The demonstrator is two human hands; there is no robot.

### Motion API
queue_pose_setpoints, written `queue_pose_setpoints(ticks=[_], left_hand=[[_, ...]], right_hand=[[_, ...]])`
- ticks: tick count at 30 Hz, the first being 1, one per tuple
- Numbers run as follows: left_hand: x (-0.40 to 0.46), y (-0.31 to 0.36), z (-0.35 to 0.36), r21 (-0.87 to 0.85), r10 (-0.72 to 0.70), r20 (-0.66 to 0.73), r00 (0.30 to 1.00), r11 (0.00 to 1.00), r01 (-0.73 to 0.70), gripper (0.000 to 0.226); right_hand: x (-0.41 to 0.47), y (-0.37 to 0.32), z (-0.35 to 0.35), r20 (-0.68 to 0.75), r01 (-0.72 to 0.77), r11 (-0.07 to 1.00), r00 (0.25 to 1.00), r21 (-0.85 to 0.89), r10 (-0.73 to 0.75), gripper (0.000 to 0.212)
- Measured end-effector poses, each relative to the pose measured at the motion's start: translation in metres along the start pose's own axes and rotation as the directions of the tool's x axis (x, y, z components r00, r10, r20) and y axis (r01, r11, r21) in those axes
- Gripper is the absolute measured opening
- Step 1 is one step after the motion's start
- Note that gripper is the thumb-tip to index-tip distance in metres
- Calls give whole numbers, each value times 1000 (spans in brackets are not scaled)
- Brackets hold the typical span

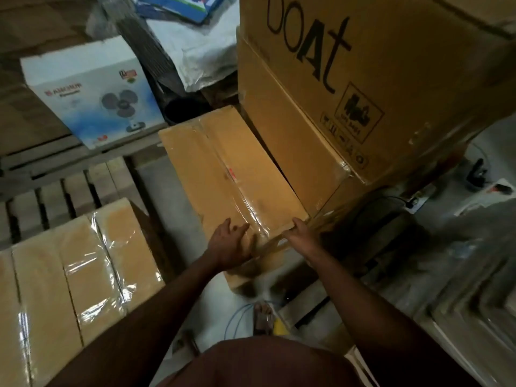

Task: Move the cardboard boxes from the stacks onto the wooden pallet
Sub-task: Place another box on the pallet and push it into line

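While both hands worked at its near end, the box (231, 174) lay flat and long, reaching away from the fingers toward the fan carton (92, 93). The left hand (227, 244) rested on its top near the taped seam, fingers spread and fairly straight, pressing rather than gripping. The right hand (300, 236) had its fingers curled over the near right corner, gripping the edge.

The box looked stiff, with square corners and flat panels, and probably of moderate weight given its size, though its contents could not be told. Glossy tape (251, 210) ran down its middle and wrapped over the near end just between the hands; that strip would likely be slippery, so bare cardboard at the corners and a hold under the bottom edge seemed the safer purchase.

Right of the fingers, the box sat tight against the stack (349, 93) of large cartons, which overhung it, so lifting straight up looked risky; drawing it toward the body first seemed wiser. Left of the fingers, a strip of bare floor (173, 208) gave room to swing. Beyond that lay the pallet (50, 194), with wrapped boxes (83, 269) already on its near part and open slats farther off. Cables (240, 317) trailed on the floor below the hands, a likely snag for the feet.
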State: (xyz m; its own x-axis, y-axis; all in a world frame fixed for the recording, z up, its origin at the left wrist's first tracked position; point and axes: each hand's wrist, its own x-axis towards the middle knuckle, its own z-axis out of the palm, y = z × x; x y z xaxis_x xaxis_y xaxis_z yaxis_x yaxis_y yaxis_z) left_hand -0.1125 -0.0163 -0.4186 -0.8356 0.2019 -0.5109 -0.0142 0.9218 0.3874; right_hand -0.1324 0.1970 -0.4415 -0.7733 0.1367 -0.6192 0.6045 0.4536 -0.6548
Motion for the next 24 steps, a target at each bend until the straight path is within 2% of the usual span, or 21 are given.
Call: queue_pose_setpoints(ticks=[2,6,11,14,18,21,24], left_hand=[[9,3,20,174,24,26,999,984,-28,96],[26,1,47,236,16,29,999,972,-22,101],[25,-22,58,477,52,-50,997,878,-22,104],[15,-38,51,483,6,-84,996,875,35,106],[6,-63,40,457,-118,-97,988,877,149,104],[-3,-77,33,330,-240,-69,968,911,249,98],[-8,-76,32,236,-290,-75,954,924,300,98]], right_hand=[[9,3,1,14,3,1000,1000,1,-3,67],[24,7,2,-43,-4,998,999,-63,1,64],[36,10,5,-128,-39,995,991,-88,28,51],[37,5,7,-150,-33,994,989,-103,17,41],[37,0,19,-172,27,983,983,-183,-59,11],[39,-7,21,-236,20,968,968,-251,-81,12],[43,-9,21,-250,-48,955,968,-292,-27,15]])
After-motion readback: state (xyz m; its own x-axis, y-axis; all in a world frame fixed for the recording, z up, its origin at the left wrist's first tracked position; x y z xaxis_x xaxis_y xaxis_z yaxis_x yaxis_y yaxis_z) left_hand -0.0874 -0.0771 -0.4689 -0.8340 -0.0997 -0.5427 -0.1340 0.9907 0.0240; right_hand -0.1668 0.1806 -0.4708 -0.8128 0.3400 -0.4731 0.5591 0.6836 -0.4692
